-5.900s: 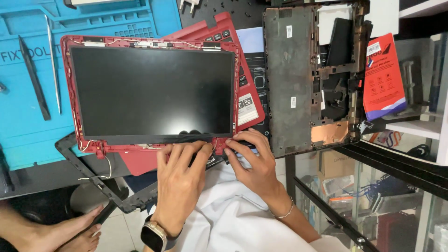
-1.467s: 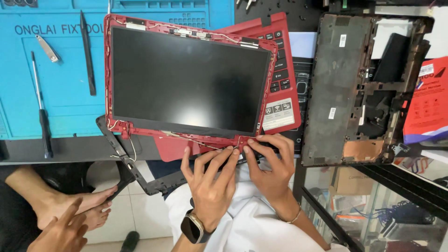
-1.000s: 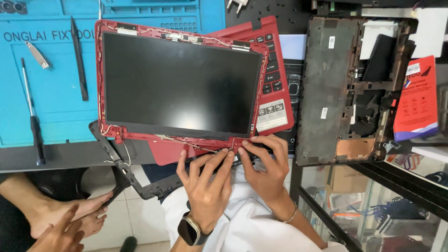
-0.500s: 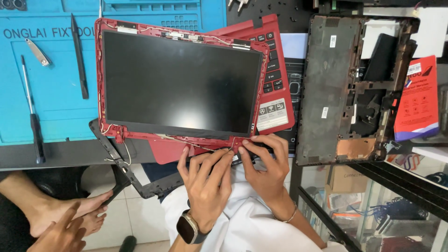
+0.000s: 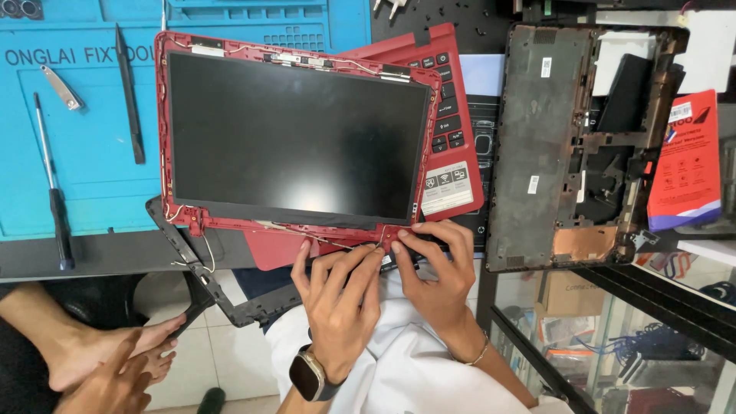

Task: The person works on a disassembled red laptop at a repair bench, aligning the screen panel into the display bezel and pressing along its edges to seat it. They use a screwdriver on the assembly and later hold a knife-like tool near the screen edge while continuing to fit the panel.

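**Both hands at the lower edge of an opened laptop screen**

A red laptop lid point(image 5: 295, 142) with its dark screen panel point(image 5: 295, 138) exposed lies in the upper middle of the frame, partly on a blue work mat point(image 5: 84, 176) on the bench. The left hand point(image 5: 337, 303), wearing a dark watch point(image 5: 310, 376), and the right hand point(image 5: 437, 272) meet at the lid's lower edge, just right of centre. Their fingertips are pinched together on something small there, near the thin wires point(image 5: 268, 228) along the frame; what exactly they grip is too small to tell.

The panel looks thin, stiff and easily cracked, so it is best held by its edges or by the red frame, never pressed on the glass. The wires look fine and easy to tear.

A loose black bezel strip point(image 5: 203, 276) hangs off the bench at lower left. A red keyboard deck point(image 5: 452, 130) lies under the lid, and a dark bottom case point(image 5: 583, 146) sits at the right. A screwdriver point(image 5: 54, 188) and a black pry tool point(image 5: 129, 96) rest on the mat. Another person's hand and foot point(image 5: 107, 360) show at lower left.
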